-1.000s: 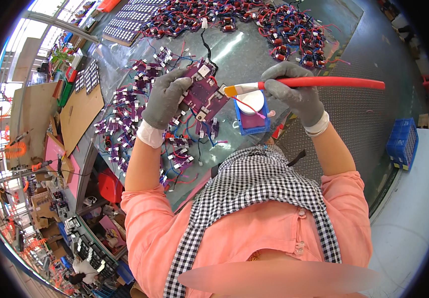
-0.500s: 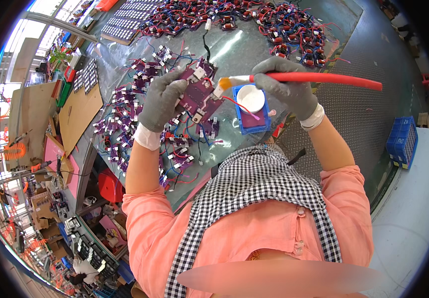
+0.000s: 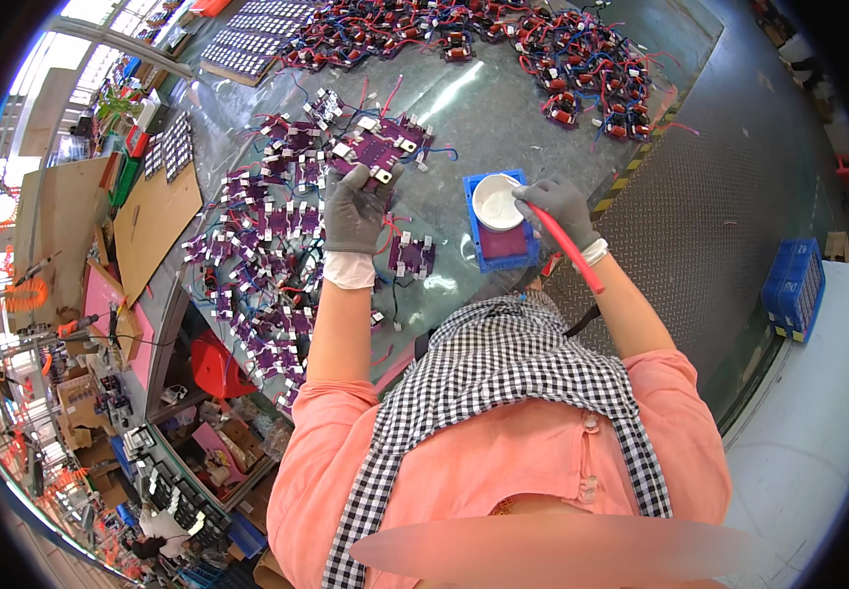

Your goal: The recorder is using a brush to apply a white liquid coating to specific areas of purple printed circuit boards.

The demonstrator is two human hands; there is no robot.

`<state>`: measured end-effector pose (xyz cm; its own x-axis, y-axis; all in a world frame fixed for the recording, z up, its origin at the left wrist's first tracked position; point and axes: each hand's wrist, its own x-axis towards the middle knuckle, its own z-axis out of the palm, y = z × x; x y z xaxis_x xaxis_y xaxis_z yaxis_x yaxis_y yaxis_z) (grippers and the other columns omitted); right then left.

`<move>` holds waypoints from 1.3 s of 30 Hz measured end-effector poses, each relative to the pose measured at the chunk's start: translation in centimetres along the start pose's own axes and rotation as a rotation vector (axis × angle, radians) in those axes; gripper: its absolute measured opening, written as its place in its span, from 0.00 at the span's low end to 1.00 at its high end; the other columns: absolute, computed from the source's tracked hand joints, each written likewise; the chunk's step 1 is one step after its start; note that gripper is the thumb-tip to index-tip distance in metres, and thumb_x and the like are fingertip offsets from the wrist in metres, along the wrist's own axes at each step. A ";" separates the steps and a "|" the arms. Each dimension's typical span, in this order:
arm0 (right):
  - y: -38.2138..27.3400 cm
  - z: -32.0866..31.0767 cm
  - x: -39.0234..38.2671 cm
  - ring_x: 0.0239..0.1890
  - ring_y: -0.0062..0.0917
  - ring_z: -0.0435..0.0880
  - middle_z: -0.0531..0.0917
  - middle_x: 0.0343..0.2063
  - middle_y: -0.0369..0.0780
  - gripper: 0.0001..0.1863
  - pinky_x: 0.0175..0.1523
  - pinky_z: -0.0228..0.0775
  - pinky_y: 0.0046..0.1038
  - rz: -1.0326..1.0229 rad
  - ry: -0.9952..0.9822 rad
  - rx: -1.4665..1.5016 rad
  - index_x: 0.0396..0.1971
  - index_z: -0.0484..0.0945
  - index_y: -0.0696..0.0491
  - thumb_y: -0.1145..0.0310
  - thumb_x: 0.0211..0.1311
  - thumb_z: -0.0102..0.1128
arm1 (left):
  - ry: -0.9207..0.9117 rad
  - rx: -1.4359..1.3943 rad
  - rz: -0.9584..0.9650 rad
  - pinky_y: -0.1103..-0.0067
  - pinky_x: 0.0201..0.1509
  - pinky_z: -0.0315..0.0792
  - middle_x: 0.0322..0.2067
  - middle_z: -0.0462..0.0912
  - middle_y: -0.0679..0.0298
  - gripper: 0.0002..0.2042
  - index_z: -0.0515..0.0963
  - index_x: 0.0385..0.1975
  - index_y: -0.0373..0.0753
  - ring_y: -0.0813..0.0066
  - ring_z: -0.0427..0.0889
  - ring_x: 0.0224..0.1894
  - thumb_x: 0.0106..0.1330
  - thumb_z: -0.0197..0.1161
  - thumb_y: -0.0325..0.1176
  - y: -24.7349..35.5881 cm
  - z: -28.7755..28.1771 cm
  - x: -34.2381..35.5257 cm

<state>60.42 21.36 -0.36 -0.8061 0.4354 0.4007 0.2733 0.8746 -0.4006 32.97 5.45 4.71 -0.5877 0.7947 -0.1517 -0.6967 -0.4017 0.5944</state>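
Blue plastic forms the shallow rectangular tray (image 3: pixel 507 263) on the counter (image 3: pixel 464 113), and inside it a round white tub (image 3: pixel 495 179) sits toward the far end. White contents (image 3: pixel 496 204) show in the tub, though whether paste or liquid I cannot tell. Nearer the person, the tray's purplish-brown bottom is visible.

The right hand (image 3: pixel 557 211), in a grey work glove, is at the tub's right rim, its grip closed round a red-handled paintbrush (image 3: pixel 574 257). The handle slants back toward the person's right forearm; the bristle end is hidden at the hand, so I cannot tell whether it touches the white contents.

The left hand (image 3: pixel 354 218), gloved alike, has its grip on the near edge of a purple circuit board (image 3: pixel 373 150) with white connectors. That board is well to the left of the tray, over the far side of a spread of purple wired boards (image 3: pixel 282 221). A single purple board (image 3: pixel 411 255) lies between the left hand and the tray.

Along the far edge of the counter is a heap of boards with red components (image 3: pixel 591 74). Off to the right stands a blue crate (image 3: pixel 793 290), its contents too small to make out
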 end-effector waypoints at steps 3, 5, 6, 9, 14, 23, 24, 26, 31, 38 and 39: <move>-4.2 -3.1 2.1 0.32 0.23 0.81 0.84 0.30 0.37 0.08 0.38 0.74 0.24 0.183 0.217 0.368 0.36 0.81 0.53 0.72 0.55 0.66 | 0.052 0.090 0.106 0.55 0.52 0.80 0.28 0.79 0.63 0.07 0.69 0.35 0.37 0.66 0.84 0.36 0.60 0.56 0.18 -0.8 1.0 -0.5; -7.2 -5.1 4.0 0.32 0.13 0.79 0.84 0.32 0.37 0.07 0.39 0.73 0.18 0.255 0.449 0.634 0.36 0.80 0.57 0.77 0.57 0.64 | 0.055 0.145 0.202 0.55 0.49 0.82 0.32 0.79 0.62 0.10 0.69 0.39 0.38 0.65 0.84 0.36 0.59 0.54 0.17 -1.7 1.9 -0.7; -8.2 -5.4 4.6 0.32 0.13 0.79 0.84 0.32 0.37 0.07 0.39 0.73 0.18 0.263 0.454 0.634 0.36 0.80 0.57 0.77 0.57 0.64 | 0.052 0.150 0.195 0.55 0.49 0.82 0.32 0.79 0.62 0.10 0.69 0.39 0.38 0.65 0.84 0.36 0.59 0.54 0.17 -1.8 2.6 -1.0; -9.6 -5.4 6.2 0.30 0.15 0.80 0.84 0.32 0.38 0.08 0.37 0.74 0.19 0.130 0.545 0.702 0.37 0.79 0.57 0.78 0.56 0.64 | 0.059 0.187 0.278 0.65 0.41 0.85 0.36 0.77 0.62 0.10 0.67 0.39 0.37 0.69 0.82 0.33 0.60 0.52 0.17 -2.1 6.2 -2.0; -9.5 -4.8 6.2 0.29 0.16 0.81 0.84 0.30 0.38 0.07 0.35 0.74 0.19 0.119 0.521 0.577 0.36 0.79 0.57 0.78 0.56 0.63 | 0.046 0.193 0.315 0.71 0.36 0.85 0.36 0.78 0.62 0.11 0.68 0.40 0.38 0.70 0.83 0.32 0.59 0.53 0.17 -2.5 7.1 -2.3; -10.7 -5.1 6.7 0.28 0.16 0.80 0.83 0.28 0.38 0.06 0.34 0.72 0.18 0.158 0.575 0.568 0.33 0.79 0.57 0.78 0.55 0.64 | 0.079 0.185 0.397 0.76 0.34 0.82 0.36 0.78 0.64 0.11 0.69 0.40 0.38 0.73 0.82 0.32 0.59 0.54 0.19 -2.7 7.8 -2.5; -10.5 -5.1 7.0 0.28 0.16 0.80 0.83 0.28 0.37 0.06 0.34 0.72 0.18 0.148 0.563 0.510 0.33 0.79 0.57 0.79 0.55 0.64 | 0.091 0.178 0.416 0.77 0.34 0.81 0.36 0.78 0.64 0.11 0.69 0.40 0.39 0.74 0.82 0.32 0.59 0.55 0.19 -2.7 8.4 -2.4; -10.1 -5.0 6.5 0.28 0.16 0.80 0.83 0.28 0.37 0.06 0.34 0.72 0.18 0.153 0.562 0.498 0.33 0.79 0.57 0.79 0.55 0.64 | 0.101 0.169 0.436 0.79 0.35 0.80 0.36 0.78 0.65 0.11 0.69 0.40 0.39 0.74 0.81 0.32 0.59 0.55 0.19 -2.7 8.5 -2.1; -11.9 -5.1 5.6 0.28 0.16 0.80 0.83 0.27 0.37 0.08 0.33 0.72 0.19 0.154 0.447 0.769 0.33 0.79 0.56 0.79 0.52 0.66 | 0.091 0.147 0.461 0.78 0.36 0.79 0.36 0.78 0.64 0.11 0.69 0.40 0.39 0.75 0.81 0.33 0.59 0.55 0.19 -3.0 7.6 -1.2; -12.1 -4.0 6.1 0.28 0.19 0.82 0.83 0.28 0.38 0.08 0.33 0.72 0.19 0.031 0.484 0.564 0.33 0.80 0.55 0.79 0.51 0.66 | 0.083 0.152 0.472 0.76 0.40 0.81 0.37 0.78 0.64 0.11 0.69 0.40 0.39 0.74 0.81 0.35 0.59 0.57 0.20 -3.0 8.2 -1.5; -11.8 -3.6 5.8 0.27 0.21 0.81 0.83 0.26 0.37 0.08 0.32 0.72 0.22 0.036 0.521 0.542 0.32 0.80 0.54 0.78 0.51 0.67 | 0.106 0.167 0.475 0.77 0.39 0.80 0.37 0.78 0.65 0.11 0.69 0.41 0.40 0.75 0.80 0.35 0.59 0.57 0.21 -3.0 7.7 -1.3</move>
<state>54.44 14.31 9.70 -0.4121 0.6241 0.6638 -0.1104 0.6890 -0.7163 39.07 9.12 9.21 -0.8680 0.4879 0.0919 -0.2723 -0.6227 0.7335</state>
